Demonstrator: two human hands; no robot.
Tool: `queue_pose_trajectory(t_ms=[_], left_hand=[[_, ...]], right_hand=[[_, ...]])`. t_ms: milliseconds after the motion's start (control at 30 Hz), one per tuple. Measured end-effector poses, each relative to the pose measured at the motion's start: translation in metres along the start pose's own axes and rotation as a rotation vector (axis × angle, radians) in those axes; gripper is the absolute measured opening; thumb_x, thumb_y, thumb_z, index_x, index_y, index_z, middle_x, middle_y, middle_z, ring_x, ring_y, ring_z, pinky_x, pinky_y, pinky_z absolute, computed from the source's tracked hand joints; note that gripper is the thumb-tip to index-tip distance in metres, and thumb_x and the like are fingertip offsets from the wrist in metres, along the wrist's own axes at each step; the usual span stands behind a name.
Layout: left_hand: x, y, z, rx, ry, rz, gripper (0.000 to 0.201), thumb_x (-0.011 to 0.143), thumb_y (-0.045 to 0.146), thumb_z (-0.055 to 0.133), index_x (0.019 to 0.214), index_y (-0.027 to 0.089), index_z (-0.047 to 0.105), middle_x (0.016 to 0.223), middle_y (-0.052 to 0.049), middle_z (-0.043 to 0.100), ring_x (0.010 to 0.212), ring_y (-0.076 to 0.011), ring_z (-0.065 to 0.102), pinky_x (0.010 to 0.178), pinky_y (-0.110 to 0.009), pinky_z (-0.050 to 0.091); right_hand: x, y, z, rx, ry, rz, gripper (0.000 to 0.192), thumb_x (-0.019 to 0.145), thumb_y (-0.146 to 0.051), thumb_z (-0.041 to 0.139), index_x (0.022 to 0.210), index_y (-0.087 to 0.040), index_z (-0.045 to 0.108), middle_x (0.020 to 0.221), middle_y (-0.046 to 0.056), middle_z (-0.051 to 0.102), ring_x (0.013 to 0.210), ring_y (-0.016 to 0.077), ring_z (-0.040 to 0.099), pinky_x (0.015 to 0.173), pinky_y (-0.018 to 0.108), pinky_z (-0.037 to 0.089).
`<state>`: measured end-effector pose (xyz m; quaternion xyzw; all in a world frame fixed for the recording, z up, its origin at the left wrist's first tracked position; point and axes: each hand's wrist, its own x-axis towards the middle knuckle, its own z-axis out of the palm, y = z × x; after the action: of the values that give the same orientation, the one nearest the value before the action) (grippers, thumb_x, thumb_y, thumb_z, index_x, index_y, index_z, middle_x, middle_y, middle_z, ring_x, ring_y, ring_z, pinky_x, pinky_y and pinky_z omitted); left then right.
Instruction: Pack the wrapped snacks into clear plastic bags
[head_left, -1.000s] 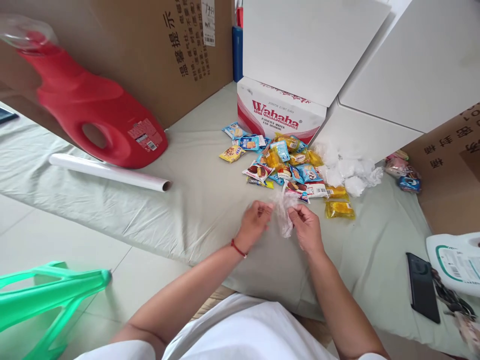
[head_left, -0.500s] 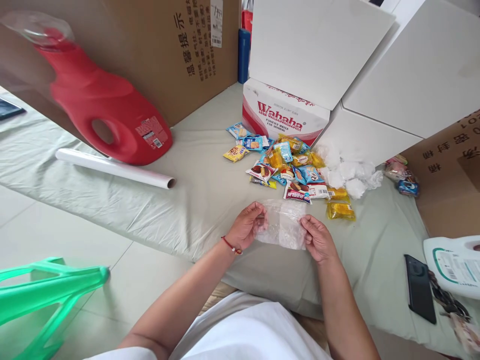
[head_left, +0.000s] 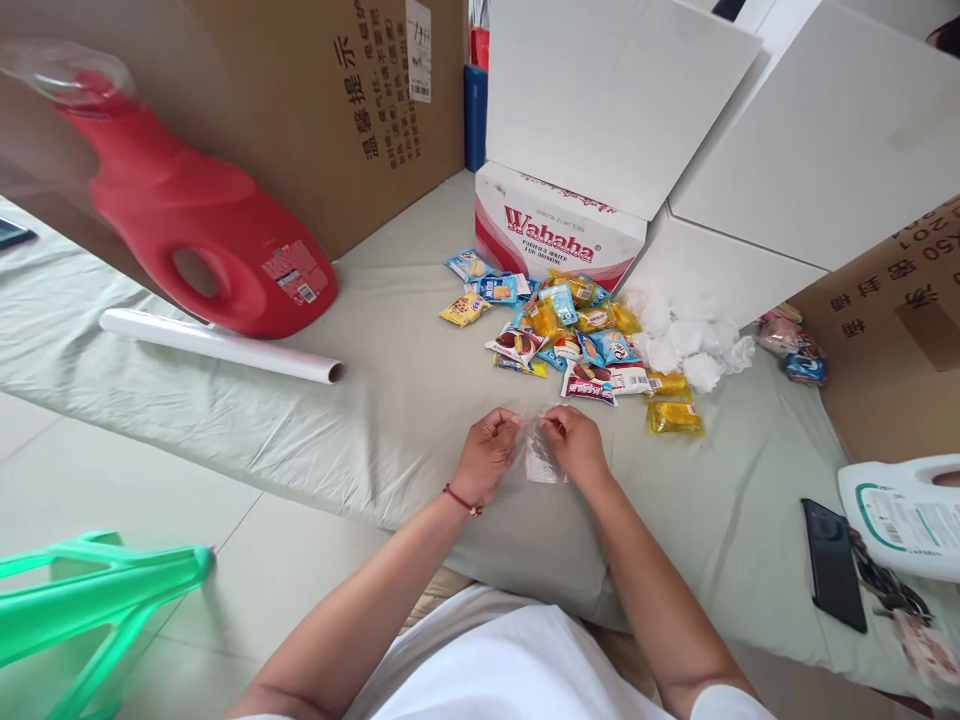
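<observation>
Between my hands is a clear plastic bag (head_left: 543, 462), thin and crinkled, held just above the sheet. My left hand (head_left: 487, 450) pinches its left upper part, while my right hand (head_left: 576, 440) grips the upper right edge close by. Both sets of fingers are closed on the film. Beyond them lies a heap of small wrapped snacks (head_left: 589, 383) in blue, yellow, red and white packets. To the right of that heap are crumpled white, translucent plastic bags (head_left: 686, 350).
A Wahaha carton (head_left: 559, 235) stands behind the snacks, beside white panels (head_left: 585, 110). At left are a red jug (head_left: 225, 240) and a white roll (head_left: 221, 345). A phone (head_left: 834, 565) and a white bottle (head_left: 900, 515) lie at right. A green stool (head_left: 105, 580) stands on the floor.
My right hand has moved left toward my left hand, and the bag, earlier stretched flat between them, is now bunched narrower. The view has shifted slightly.
</observation>
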<state>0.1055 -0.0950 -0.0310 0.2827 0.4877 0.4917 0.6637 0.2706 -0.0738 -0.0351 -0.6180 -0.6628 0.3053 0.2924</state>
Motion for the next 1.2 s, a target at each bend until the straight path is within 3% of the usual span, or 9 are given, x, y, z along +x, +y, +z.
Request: queue_pose_trajectory(t_ms=[233,433,567,700,833,967,1067,1133,1200], left_hand=[[0.007,0.024,-0.037,-0.015,0.086,-0.031,0.045,0.066,0.052,0.082,0.081,0.019,0.056,0.061,0.01,0.043,0.044,-0.0027,0.027,0.04,-0.018,0.021],[0.009,0.042,-0.057,0.095,-0.014,-0.069,0.049,0.062,0.055,0.085,0.078,0.019,0.057,0.056,0.011,0.039,0.042,-0.0026,0.025,0.038,-0.018,0.018],[0.008,0.049,-0.057,0.182,-0.102,-0.059,0.049,0.062,0.056,0.085,0.079,0.017,0.061,0.069,0.006,0.051,0.044,-0.0015,0.03,0.038,-0.019,0.019],[0.01,0.05,-0.059,0.212,-0.119,-0.032,0.047,0.064,0.056,0.084,0.079,0.018,0.061,0.07,0.005,0.053,0.044,-0.0022,0.031,0.039,-0.019,0.021],[0.015,0.049,-0.068,0.245,-0.115,-0.025,0.044,0.067,0.055,0.083,0.079,0.018,0.062,0.061,0.007,0.047,0.044,-0.0032,0.028,0.041,-0.019,0.021],[0.017,0.049,-0.074,0.322,-0.172,-0.005,0.043,0.073,0.056,0.078,0.089,0.017,0.071,0.053,0.008,0.037,0.045,-0.0056,0.025,0.043,-0.02,0.017],[0.014,0.055,-0.071,0.364,-0.259,0.032,0.042,0.075,0.054,0.077,0.094,0.017,0.076,0.052,0.007,0.033,0.048,-0.0075,0.025,0.045,-0.021,0.018],[0.011,0.06,-0.066,0.387,-0.315,0.062,0.038,0.074,0.05,0.078,0.093,0.017,0.079,0.054,0.004,0.039,0.05,-0.0087,0.028,0.047,-0.022,0.022],[0.009,0.065,-0.061,0.407,-0.363,0.09,0.034,0.074,0.048,0.079,0.091,0.018,0.08,0.06,0.001,0.049,0.053,-0.0098,0.032,0.049,-0.022,0.027]], right_hand=[[-0.009,0.023,-0.045,0.682,0.012,0.275,0.037,0.07,-0.052,0.083,0.08,-0.021,0.065,0.064,-0.005,0.05,0.052,0.0085,0.033,0.049,0.023,0.028],[-0.034,0.043,-0.089,0.642,0.026,0.219,0.031,0.074,-0.047,0.086,0.079,-0.022,0.069,0.079,-0.001,0.056,0.062,0.0101,0.042,0.054,0.023,0.035],[-0.049,0.048,-0.103,0.69,-0.137,0.266,0.035,0.077,-0.049,0.084,0.078,-0.021,0.063,0.099,0.004,0.063,0.063,0.0093,0.043,0.053,0.023,0.035],[-0.058,0.052,-0.112,0.661,-0.363,0.386,0.04,0.08,-0.054,0.08,0.084,-0.021,0.058,0.069,-0.003,0.056,0.051,0.0069,0.028,0.047,0.022,0.019],[-0.064,0.059,-0.136,0.47,-0.533,0.322,0.037,0.079,-0.049,0.084,0.094,-0.02,0.065,0.075,-0.002,0.056,0.065,0.01,0.045,0.058,0.022,0.034],[-0.058,0.057,-0.17,0.236,-0.836,0.274,0.043,0.084,-0.051,0.077,0.114,-0.02,0.072,0.089,0.004,0.068,0.078,0.0158,0.058,0.07,0.027,0.045],[-0.037,0.044,-0.175,0.117,-0.619,0.185,0.044,0.084,-0.054,0.076,0.113,-0.022,0.075,0.095,0.007,0.072,0.083,0.0201,0.062,0.072,0.031,0.049],[-0.016,0.03,-0.16,0.101,-0.409,0.096,0.041,0.084,-0.055,0.075,0.11,-0.023,0.077,0.102,0.007,0.074,0.088,0.0219,0.064,0.075,0.032,0.051],[0.006,0.017,-0.131,0.127,-0.341,0.01,0.038,0.086,-0.055,0.071,0.108,-0.024,0.077,0.105,0.006,0.074,0.093,0.0223,0.066,0.079,0.032,0.051]])
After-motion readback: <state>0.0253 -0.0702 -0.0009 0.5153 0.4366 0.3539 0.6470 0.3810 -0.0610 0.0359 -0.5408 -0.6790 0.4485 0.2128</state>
